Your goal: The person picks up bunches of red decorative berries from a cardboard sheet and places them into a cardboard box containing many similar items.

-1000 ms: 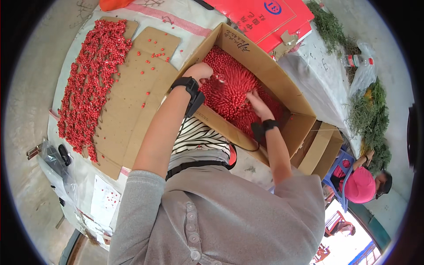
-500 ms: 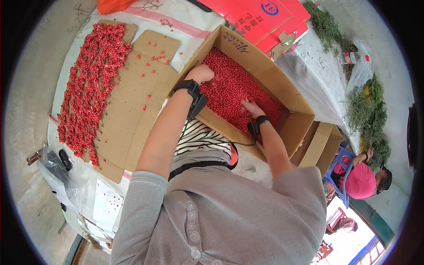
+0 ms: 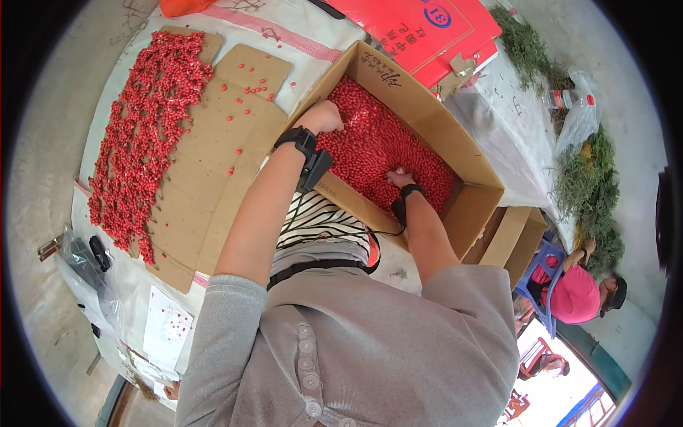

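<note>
A deep cardboard box [image 3: 441, 146] stands in front of me with a thick layer of loose red berries [image 3: 366, 121] in it. Over its left end, my left hand [image 3: 324, 117] is closed, knuckles up, at the berries; what its fingers hold is hidden. Farther right, my right hand [image 3: 400, 178] is sunk partly into the berries with its fingers curled among them. Fingertips there are covered. Each wrist wears a black strap with a device, and a cable runs between them.
Left of the box, berry sprigs [image 3: 146, 128] cover part of a flat cardboard sheet [image 3: 206, 164]. A red carton [image 3: 427, 35] lies behind the box. Another open box [image 3: 509, 242] stands at its right. Farther right are green stems [image 3: 590, 192] and a seated person in pink [image 3: 575, 295].
My right hand has moved slightly left and its fingers have curled into the berries. Around it the berries have shifted. My left hand has hardly moved.
</note>
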### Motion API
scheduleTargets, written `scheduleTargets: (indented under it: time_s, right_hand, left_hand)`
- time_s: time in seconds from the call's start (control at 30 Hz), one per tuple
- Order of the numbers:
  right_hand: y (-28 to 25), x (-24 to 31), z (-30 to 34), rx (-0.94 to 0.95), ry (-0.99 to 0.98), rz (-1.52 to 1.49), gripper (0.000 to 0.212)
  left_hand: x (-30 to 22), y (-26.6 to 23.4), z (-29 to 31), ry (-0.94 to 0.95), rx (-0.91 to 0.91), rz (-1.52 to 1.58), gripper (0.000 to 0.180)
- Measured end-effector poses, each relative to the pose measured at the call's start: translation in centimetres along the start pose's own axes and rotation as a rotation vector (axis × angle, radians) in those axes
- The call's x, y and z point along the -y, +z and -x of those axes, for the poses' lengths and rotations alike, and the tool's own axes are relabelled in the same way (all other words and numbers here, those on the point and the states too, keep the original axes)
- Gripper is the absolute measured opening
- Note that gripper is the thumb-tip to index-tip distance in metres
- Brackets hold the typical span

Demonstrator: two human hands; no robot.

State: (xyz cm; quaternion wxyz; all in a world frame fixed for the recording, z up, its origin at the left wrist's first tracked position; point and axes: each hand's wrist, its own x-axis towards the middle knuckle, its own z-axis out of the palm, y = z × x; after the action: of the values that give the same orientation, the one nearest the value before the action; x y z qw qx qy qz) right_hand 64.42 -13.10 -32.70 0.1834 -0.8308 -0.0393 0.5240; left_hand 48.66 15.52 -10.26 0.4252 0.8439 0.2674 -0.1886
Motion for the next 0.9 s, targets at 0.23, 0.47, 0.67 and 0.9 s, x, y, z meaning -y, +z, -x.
scheduleTargets:
  time_s: [0.23,0.47,0.67,0.9]
  right_hand:
    - [-1.2,13.5,18.1,0.104,-0.571,-0.295,0.074]
    - [-0.9,10.3,12.5,-0.288,-0.405,0.116,0.083]
    - [0.7,4.9,6.6,-0.151,0.11,0.338,0.087]
    - [-0.4,12.4,18.1,0.155,-0.691,-0.431,0.069]
  left_hand:
    - [0.5,0.2,1.3,-0.22,-0.028,-0.112,0.02]
    - [1.5,0.9,-0.1,-0.122,-0.027,-0.198,0.021]
    - [1.2,0.1,0.5,-0.104,0.015,-0.202,0.018]
    - [-0.9,-0.7,2.9,-0.302,0.026,-0.14,0.023]
